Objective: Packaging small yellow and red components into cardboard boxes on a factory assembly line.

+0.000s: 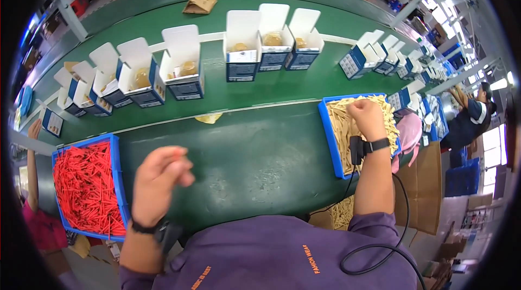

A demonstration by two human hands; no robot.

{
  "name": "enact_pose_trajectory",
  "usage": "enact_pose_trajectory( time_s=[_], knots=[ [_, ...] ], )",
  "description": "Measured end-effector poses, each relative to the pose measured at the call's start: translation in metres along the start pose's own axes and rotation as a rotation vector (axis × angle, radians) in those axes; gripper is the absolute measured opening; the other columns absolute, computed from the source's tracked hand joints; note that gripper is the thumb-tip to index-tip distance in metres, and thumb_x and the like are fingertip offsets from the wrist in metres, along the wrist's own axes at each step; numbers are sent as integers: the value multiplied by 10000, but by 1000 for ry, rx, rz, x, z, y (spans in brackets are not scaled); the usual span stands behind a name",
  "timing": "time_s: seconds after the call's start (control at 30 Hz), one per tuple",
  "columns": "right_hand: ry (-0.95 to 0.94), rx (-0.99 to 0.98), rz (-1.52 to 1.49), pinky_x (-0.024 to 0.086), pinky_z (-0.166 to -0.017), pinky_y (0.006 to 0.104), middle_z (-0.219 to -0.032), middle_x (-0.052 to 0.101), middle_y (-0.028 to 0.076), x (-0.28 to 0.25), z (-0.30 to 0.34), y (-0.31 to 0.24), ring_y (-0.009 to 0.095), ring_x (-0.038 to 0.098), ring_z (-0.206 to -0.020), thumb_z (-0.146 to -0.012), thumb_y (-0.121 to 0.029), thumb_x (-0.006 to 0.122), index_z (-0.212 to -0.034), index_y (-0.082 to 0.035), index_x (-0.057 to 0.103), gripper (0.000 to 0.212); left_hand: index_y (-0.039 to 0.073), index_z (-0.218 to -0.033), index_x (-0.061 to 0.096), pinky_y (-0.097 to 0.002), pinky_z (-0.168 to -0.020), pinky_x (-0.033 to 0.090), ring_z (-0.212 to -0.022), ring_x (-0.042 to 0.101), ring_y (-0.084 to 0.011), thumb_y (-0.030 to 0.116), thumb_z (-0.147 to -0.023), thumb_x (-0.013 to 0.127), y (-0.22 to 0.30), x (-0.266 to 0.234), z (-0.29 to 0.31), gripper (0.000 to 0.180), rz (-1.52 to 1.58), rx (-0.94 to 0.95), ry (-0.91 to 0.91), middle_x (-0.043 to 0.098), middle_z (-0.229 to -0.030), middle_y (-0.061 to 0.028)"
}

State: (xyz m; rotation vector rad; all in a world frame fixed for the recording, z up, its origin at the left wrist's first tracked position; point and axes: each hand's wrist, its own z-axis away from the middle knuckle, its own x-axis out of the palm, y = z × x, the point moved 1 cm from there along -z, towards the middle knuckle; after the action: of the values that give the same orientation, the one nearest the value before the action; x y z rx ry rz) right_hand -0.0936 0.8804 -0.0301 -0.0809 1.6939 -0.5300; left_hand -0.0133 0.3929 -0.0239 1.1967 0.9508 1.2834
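Observation:
My left hand (pixel 164 175) hovers over the near worktable, just right of a blue tray (pixel 122 192) of slim red plastic pieces (pixel 89 184). Its fingers are pinched, and a bit of red shows at the tips. My right hand (pixel 367 117) is closed above a second blue tray (pixel 329 137) heaped with slim beige pieces (pixel 344 127). Whatever that fist holds, if anything, is hidden by the fingers. Beyond both hands, open blue-and-white boxes (pixel 241 67) stand in a row, several with a round, amber-looking item inside.
More boxes (pixel 361 59) line the green conveyor (pixel 217 86) at the right. A crumpled brown bag (pixel 200 1) lies at the back. A yellowish scrap (pixel 209 118) rests near the table's far edge. A black cable (pixel 404 197) hangs from my right wrist. Co-workers (pixel 471 113) flank both sides.

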Motion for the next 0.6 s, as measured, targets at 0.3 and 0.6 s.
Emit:
enact_pose_trajectory(
  time_s=[0.3,0.6],
  knots=[
    [141,4,-698,470,-562,194,-754,659,20,14,37,-47,74,627,-641,-906,-111,674,-905,-37,615,94,12,-1257,538,-279,-704,554,-769,665,-173,121,-1023,533,-63,36,-48,258,331,-168,-112,659,-956,-92],
    [-669,-3,-1290,563,-658,245,-901,689,70,99,103,-160,143,699,-774,-930,-54,680,-987,-20,589,113,13,-1224,561,-318,-815,565,-886,684,-200,107,-1017,544,-63,60,-56,227,327,-248,-99,680,-1004,-109]
  ],
)
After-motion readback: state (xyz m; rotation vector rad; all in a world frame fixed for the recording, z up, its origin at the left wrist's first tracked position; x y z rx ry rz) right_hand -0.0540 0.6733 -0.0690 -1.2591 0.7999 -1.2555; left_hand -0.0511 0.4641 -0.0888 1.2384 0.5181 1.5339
